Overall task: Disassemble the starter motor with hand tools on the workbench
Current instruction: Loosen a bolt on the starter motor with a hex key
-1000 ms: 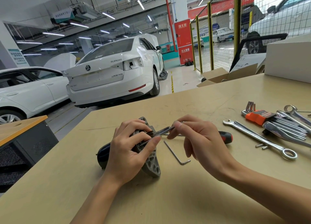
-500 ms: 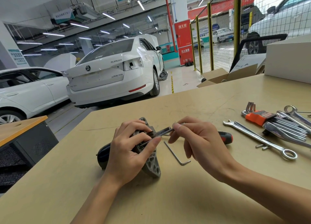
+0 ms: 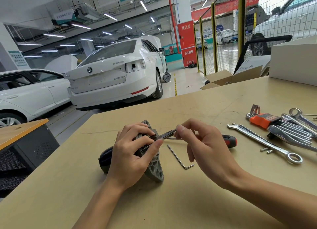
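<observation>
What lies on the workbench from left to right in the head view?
Starter motor → loose hex key → red-and-black screwdriver handle → combination wrench → orange hex key holder.

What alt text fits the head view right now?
On a tan workbench, the left hand grips a grey-flanged starter motor while the right hand pinches a slim metal tool against it. A bent hex key and chrome wrenches lie at right.

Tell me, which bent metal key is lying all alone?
The loose hex key beside the starter motor. The others are bundled in the orange holder.
</observation>
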